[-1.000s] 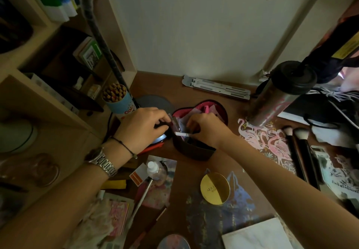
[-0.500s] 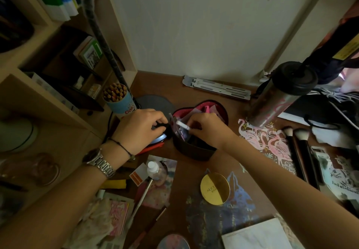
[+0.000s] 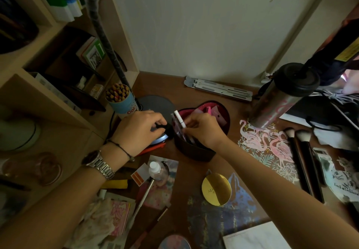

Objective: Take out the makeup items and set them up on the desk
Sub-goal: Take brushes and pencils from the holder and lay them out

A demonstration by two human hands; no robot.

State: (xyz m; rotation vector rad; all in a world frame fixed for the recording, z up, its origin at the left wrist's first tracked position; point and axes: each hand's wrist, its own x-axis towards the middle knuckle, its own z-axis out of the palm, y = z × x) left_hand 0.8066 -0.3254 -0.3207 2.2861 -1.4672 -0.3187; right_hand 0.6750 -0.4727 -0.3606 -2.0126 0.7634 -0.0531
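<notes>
The right hand (image 3: 202, 130) has a tight grip on a thin white pen-like tube (image 3: 179, 119), pinching its low end. The tube leans, its long side running from lower right up to upper left, just over the dark makeup bag (image 3: 194, 151) in the middle of the frame. The left hand (image 3: 139, 130) curls round the bag's left edge. The bag's inside is dim and hard to make out. A gold round case (image 3: 216, 189) and two brushes (image 3: 303, 163) lie on the desk (image 3: 196, 169).
</notes>
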